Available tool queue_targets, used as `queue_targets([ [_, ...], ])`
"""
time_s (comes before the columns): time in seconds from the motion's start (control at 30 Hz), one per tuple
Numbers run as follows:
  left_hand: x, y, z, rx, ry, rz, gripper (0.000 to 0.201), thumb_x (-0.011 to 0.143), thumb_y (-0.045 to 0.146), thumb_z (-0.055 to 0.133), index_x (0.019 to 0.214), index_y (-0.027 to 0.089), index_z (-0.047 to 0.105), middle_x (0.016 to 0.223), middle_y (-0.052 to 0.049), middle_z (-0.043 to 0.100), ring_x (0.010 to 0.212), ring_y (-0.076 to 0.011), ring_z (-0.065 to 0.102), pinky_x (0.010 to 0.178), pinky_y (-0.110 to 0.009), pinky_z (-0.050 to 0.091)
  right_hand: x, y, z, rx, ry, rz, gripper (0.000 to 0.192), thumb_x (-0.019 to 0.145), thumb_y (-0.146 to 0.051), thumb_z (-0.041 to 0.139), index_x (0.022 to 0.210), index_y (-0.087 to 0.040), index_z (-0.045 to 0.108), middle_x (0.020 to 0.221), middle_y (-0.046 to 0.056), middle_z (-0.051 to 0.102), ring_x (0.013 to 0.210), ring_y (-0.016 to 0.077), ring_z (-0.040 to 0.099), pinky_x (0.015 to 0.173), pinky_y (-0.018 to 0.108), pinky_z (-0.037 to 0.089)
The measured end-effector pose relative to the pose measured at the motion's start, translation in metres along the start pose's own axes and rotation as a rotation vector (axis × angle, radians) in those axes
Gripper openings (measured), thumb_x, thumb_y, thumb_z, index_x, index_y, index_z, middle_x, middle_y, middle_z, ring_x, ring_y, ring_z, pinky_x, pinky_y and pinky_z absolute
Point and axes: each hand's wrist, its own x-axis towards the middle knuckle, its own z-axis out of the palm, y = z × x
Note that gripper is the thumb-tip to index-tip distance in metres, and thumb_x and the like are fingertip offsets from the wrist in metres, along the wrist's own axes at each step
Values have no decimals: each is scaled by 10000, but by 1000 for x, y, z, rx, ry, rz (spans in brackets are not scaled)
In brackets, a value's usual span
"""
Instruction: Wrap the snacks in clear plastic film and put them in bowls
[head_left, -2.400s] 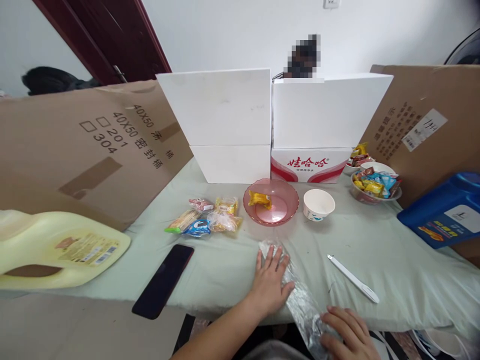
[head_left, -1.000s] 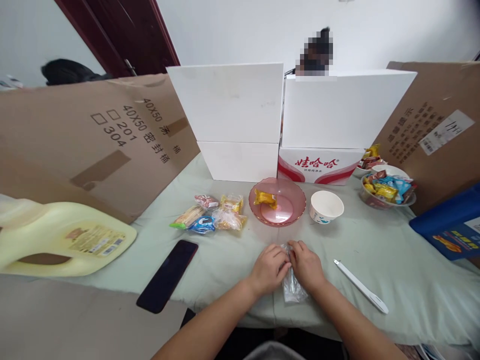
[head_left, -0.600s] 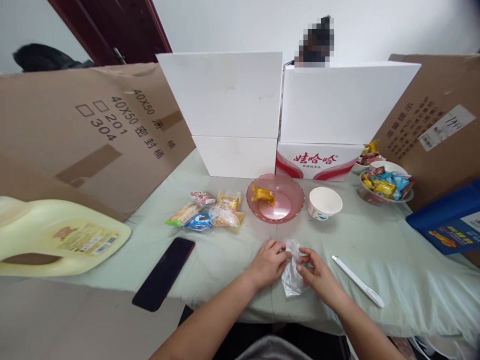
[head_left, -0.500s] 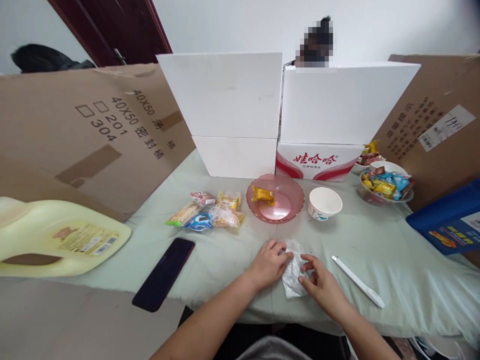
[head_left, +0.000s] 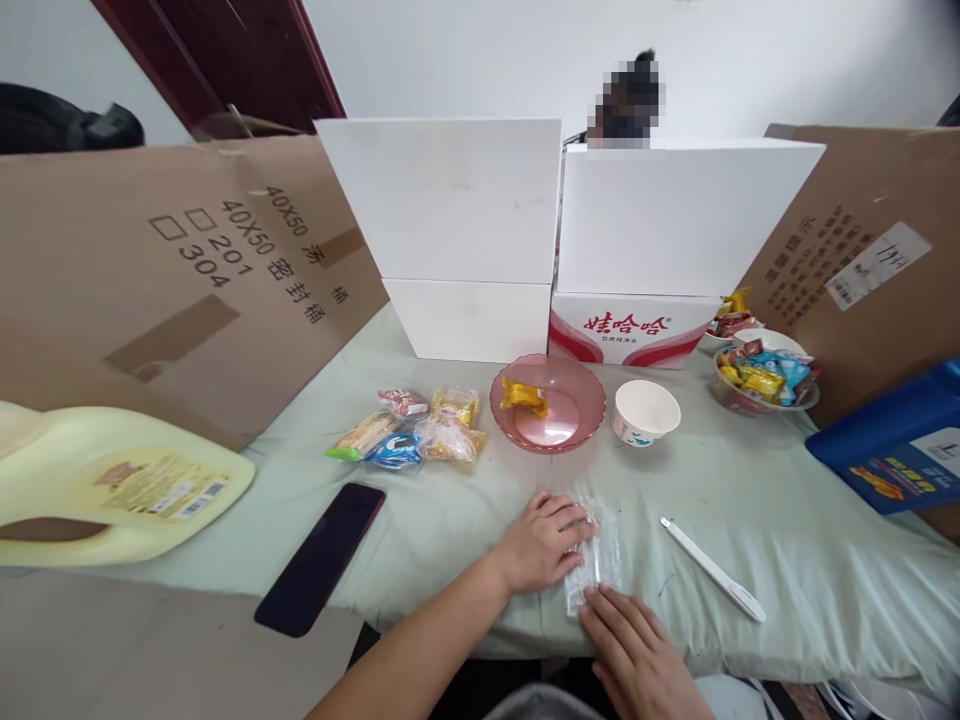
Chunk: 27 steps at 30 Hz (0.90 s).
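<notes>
I take the pink bowl (head_left: 547,408) as my landmark: just in front of it, near the counter's (head_left: 750,500) front edge, lies the clear plastic wrapper (head_left: 596,555), folded small and flat on the pale green cloth. My left hand (head_left: 541,542) lies open to the left of the wrapper, its fingers laid across the wrapper's left edge, I judge to pin it so the fold does not spring back. My right hand (head_left: 637,655) is also open and grips nothing; its fingertips press the wrapper's near end flat against the cloth. Inside the bowl sits one yellow snack packet (head_left: 523,397). Left of the bowl is a small heap of wrapped snacks (head_left: 409,438), and farther left and nearer me a dark phone (head_left: 321,558). Right of the bowl stands a white paper cup (head_left: 646,412), and in front of that cup, right of the wrapper, a white pen (head_left: 712,568) lies slantwise, apart from both hands.
</notes>
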Motion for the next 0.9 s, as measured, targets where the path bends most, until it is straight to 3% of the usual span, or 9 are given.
queue_targets([
  [0.13,0,-1,-1,-63,12,47,292,892,363,615,1167,267,637,1241,-26,639,1208,-229,480,1022,-395,328,5,0,-5,116,30,117,333,885,-216,545,1217,-193,568,1207,78,635,1128,224,554,944,363,425],
  [0.3,-1,-1,-1,-78,31,30,211,920,257,561,1099,278,669,1228,-3,648,1169,-207,497,994,-376,355,14,-7,-3,372,48,171,173,896,-113,463,967,-207,589,872,27,622,830,170,562,811,339,448],
  [0.43,1,0,-3,-104,18,9,258,920,227,537,1150,268,645,1222,-21,649,1168,-212,503,995,-390,358,24,0,-16,470,20,194,202,905,-76,418,964,-206,561,962,42,611,965,183,547,857,338,445],
  [0.5,1,0,-4,-111,14,3,296,915,225,536,1199,255,613,1221,-28,648,1173,-212,499,1003,-391,358,31,5,-21,488,-30,198,189,897,-118,479,1049,-206,550,1047,55,605,1042,203,527,905,356,438],
  [0.6,1,1,-5,-105,17,1,305,909,221,546,1208,248,599,1227,-22,640,1183,-209,489,1016,-385,357,34,4,-17,473,-108,197,257,838,-164,595,1085,-220,554,1040,42,607,991,215,535,877,364,452],
  [0.73,0,0,-2,-81,33,-11,272,895,222,567,1158,247,630,1270,-35,603,1180,-227,489,1019,-401,364,26,-8,-1,432,-58,204,210,846,-60,498,958,-219,578,876,15,605,795,176,527,738,321,450],
  [0.9,0,-2,1,-98,47,-5,263,878,227,586,1135,252,635,1253,-37,607,1166,-234,503,1002,-413,387,30,1,-10,464,47,126,242,883,-61,434,1035,-195,566,982,59,619,961,204,542,875,359,444],
])
